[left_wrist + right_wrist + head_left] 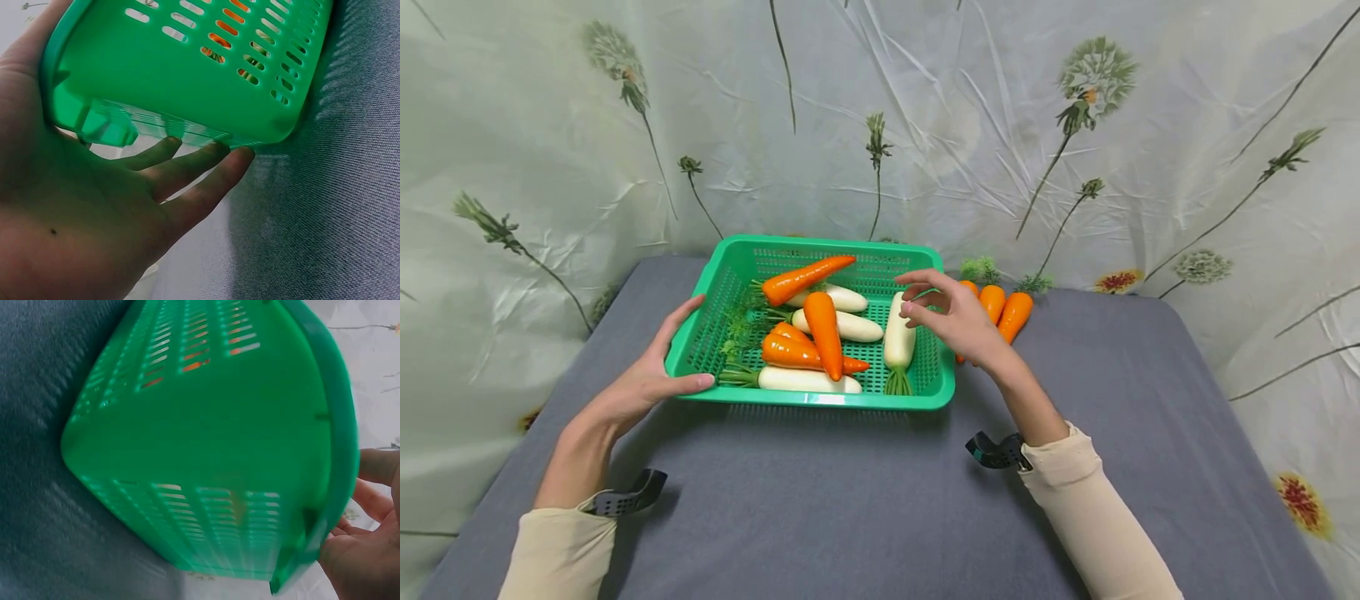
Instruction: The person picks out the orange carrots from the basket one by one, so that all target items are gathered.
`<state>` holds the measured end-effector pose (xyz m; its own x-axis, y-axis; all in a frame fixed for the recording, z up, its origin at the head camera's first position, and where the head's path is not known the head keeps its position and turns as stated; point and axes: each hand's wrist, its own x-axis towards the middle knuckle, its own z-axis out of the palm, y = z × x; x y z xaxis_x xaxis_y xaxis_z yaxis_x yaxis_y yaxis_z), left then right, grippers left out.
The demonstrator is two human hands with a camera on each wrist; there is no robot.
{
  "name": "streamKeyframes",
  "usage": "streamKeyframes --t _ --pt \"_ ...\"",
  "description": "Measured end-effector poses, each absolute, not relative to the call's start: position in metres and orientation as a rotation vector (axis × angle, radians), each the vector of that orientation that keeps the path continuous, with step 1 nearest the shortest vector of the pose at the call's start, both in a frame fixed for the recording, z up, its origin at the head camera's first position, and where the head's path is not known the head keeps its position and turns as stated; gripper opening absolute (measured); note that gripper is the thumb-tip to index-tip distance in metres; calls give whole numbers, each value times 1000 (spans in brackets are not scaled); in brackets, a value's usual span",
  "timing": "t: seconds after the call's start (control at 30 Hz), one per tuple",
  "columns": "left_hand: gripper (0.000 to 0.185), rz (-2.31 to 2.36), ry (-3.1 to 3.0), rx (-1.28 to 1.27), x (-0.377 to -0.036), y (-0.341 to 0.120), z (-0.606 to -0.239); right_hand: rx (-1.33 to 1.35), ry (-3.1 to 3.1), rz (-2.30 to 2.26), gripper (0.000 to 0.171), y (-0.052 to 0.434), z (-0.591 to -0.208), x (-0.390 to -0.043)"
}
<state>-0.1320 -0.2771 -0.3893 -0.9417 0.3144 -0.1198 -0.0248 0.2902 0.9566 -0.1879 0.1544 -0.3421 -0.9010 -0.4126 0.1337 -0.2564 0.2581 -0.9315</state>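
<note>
The green slotted plastic basket [703, 354] of toy carrots and white radishes sits mid-table, left hand [643, 379] flat against its near-left corner, right hand [951, 321] loosely released above its right rim; likely light, stiff, best gripped by opposite rims.

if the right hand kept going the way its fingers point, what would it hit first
Probably the white radish standing lengthwise in the green basket: the right hand hovers over the basket's right rim, fingers pointing left. Its height above the radish is unclear.
</note>
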Motion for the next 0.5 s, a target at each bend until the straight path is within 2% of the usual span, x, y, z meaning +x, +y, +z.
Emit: streamKeyframes --t 0.5 --pt "109 1687 2284 242 -132 -277 -389 -615 2347 -1614 38 135 -350 -187"
